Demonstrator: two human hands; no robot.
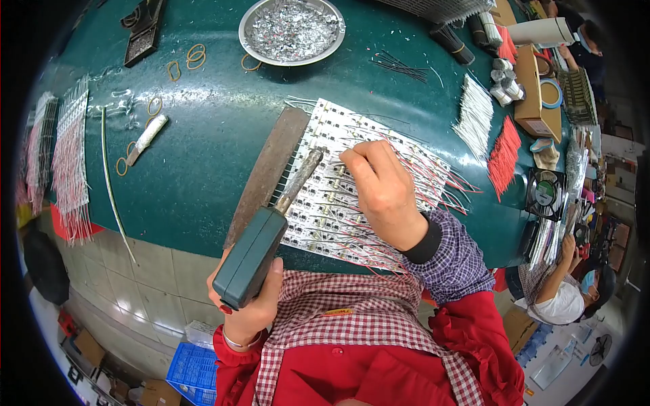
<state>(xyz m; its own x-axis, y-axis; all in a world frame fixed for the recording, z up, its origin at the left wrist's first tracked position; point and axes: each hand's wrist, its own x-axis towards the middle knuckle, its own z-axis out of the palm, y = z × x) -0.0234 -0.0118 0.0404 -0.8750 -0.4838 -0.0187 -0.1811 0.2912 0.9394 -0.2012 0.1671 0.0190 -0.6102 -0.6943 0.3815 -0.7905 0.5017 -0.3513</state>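
My left hand (254, 311) is wrapped round a dark green soldering gun (252, 256). Its dull metal barrel points up and right, and the tip is over a white panel of small circuit boards (330, 111); whether it touches, I cannot tell. Just right of the tip, my right hand (386, 196) is closed in a pinch above the panel. A thin wire seems to be between those fingertips, but the grip is partly hidden. Many red and black wires (450, 184) fan out from the panel's right side. A rusty flat metal bar (269, 169) lies along its left edge.
A metal bowl of silvery scraps (291, 57) stands at the far side of the green table (203, 169). White wires (474, 115) and red wires (504, 159) lie right, near a cardboard box (531, 98). Finished-looking wired panels (71, 145) lie left. A co-worker (565, 291) sits right.
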